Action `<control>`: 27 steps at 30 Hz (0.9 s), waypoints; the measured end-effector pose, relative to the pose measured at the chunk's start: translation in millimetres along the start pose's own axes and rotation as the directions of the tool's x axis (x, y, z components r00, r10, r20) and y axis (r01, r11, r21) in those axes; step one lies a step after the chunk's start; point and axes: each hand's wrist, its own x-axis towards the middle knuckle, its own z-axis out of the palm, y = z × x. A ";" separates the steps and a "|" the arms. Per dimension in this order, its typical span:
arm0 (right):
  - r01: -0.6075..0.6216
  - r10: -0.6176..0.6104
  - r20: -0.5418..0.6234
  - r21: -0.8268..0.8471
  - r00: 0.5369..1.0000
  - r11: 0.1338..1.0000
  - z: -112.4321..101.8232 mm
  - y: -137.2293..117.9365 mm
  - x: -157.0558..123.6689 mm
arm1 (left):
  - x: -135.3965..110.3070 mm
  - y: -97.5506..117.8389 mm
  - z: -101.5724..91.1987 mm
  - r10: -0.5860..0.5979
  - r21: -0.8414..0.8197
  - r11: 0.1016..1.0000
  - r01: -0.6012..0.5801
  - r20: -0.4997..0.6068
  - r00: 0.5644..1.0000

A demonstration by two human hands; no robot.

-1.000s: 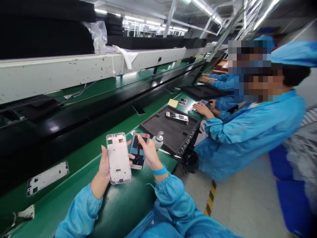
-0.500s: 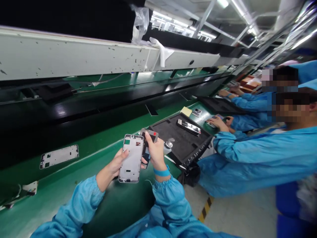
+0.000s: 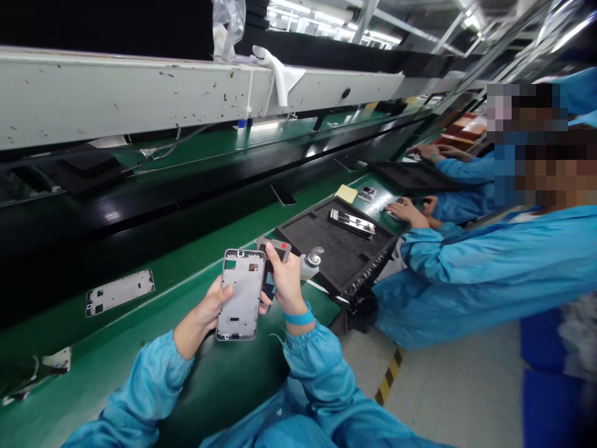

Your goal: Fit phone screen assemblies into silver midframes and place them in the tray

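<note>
My left hand (image 3: 208,308) is closed around the edge of a silver phone frame (image 3: 241,298), its thumb on the pale inner face. Small cut-outs show near the frame's top and bottom. Behind it and to the right, my right hand (image 3: 285,280) grips a dark phone screen part (image 3: 280,247) with a red sticker at its top corner. The frame overlaps this part and hides much of it. Another silver phone frame (image 3: 120,292) lies farther left, on the dark strip. Just right of my right hand stands a small dispenser bottle (image 3: 311,262) with a metal top.
A black foam tray (image 3: 321,239) holds stacked phone parts (image 3: 352,223). Behind it lie a yellow pad (image 3: 346,193) and a dark flat panel (image 3: 283,195). A co-worker's blue sleeve (image 3: 448,255) is to the right. A white beam (image 3: 140,93) crosses above the bench.
The view has shifted slightly, so my hands and the tray appear a little farther left. The loose frame on the dark strip has slid slightly right. Both hands keep their holds.
</note>
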 end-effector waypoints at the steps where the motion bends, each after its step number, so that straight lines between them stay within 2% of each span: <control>1: 0.001 -0.001 0.019 -0.018 1.000 1.000 1.2 0.6 -0.2 | 0.2 0.0 -0.5 -0.015 -0.001 1.000 0.015 0.009 1.000; 3: 0.041 -0.041 0.026 -0.018 0.999 0.999 3.0 0.6 -0.9 | 0.8 0.2 -1.7 -0.026 -0.004 1.000 0.026 0.015 1.000; 5: 0.138 -0.137 -0.035 0.021 0.990 0.990 3.1 -1.4 -2.3 | 1.3 1.3 -3.2 0.002 0.024 1.000 -0.003 0.006 1.000; 8: 0.240 -0.234 -0.089 0.059 0.968 0.969 0.2 -7.4 -6.8 | 1.7 4.5 -5.2 0.066 0.157 0.985 -0.067 0.007 0.998; 12: 0.163 -0.164 0.000 0.058 0.987 0.985 -2.5 -14.8 -14.0 | 1.8 10.0 -2.5 0.112 0.341 0.933 -0.114 0.024 0.993; 17: 0.113 -0.107 -0.039 0.203 0.993 0.973 -1.0 -20.5 -16.7 | -0.1 17.3 9.3 0.230 0.616 0.770 -0.165 -0.027 0.973; 20: 0.097 -0.092 -0.030 0.258 0.995 0.961 -1.5 -24.7 -17.9 | -1.6 19.4 13.3 0.248 0.688 0.709 -0.157 -0.036 0.968; 27: 0.124 -0.121 -0.030 0.236 0.992 0.964 -5.9 -29.7 -24.7 | -0.9 18.2 7.5 0.220 0.815 0.541 -0.208 0.101 0.970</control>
